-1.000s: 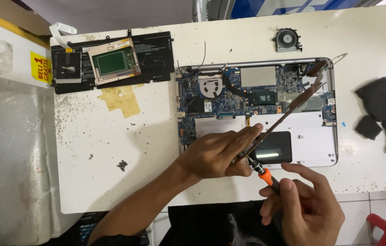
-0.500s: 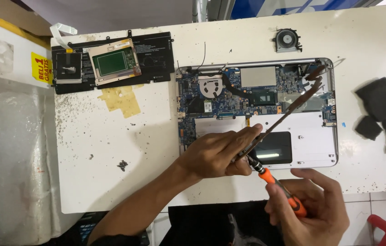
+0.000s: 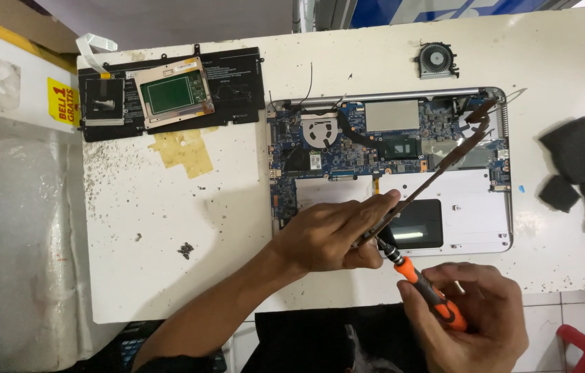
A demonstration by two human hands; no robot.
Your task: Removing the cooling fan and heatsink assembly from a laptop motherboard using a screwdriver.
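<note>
I look down on one white tabletop (image 3: 168, 262). On it lies one opened laptop base (image 3: 389, 162), its blue circuit board bared. To the left sits one flat black battery pack (image 3: 237, 83) with a green-faced module on top. Three dark foam pieces (image 3: 576, 148) lie at the right edge, and one small round fan (image 3: 436, 61) sits at the top.

My left hand (image 3: 327, 235) is closed around the near end of one long thin brown strip (image 3: 444, 162), which slants up over the laptop base. My right hand (image 3: 472, 318) is wrapped round one orange-handled screwdriver (image 3: 423, 287), its tip touching that strip by my left fingers.

I judge a screw in the strip is being worked; the next move calls for steady, square pressure.
</note>
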